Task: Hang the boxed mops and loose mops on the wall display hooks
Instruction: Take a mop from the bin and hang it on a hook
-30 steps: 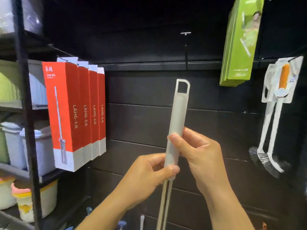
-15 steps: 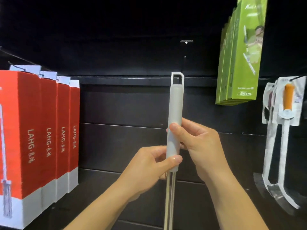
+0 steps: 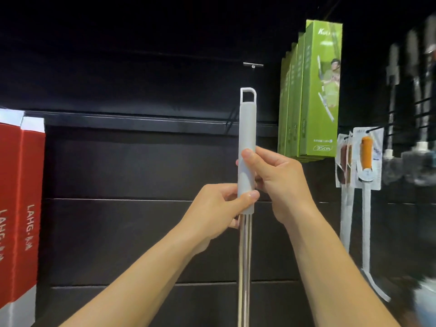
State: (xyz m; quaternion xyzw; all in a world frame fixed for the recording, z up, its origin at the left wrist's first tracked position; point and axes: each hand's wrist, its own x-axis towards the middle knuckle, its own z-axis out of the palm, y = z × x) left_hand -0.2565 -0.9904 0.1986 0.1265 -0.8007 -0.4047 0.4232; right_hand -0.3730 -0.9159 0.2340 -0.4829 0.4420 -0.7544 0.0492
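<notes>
Your left hand (image 3: 220, 206) and right hand (image 3: 277, 179) both grasp the loose mop's grey handle (image 3: 247, 147), upright at centre frame. Its hanging loop (image 3: 248, 95) sits below the wall hook (image 3: 253, 65); misalign it and it slips off.

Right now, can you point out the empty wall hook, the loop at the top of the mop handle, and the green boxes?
Empty wall hook (image 3: 253, 65), head view: its metal front bar.
Hanging loop (image 3: 248, 89), head view: top edge of the loop on the grey grip.
Green boxes (image 3: 318, 95), head view: face of the front box.
</notes>
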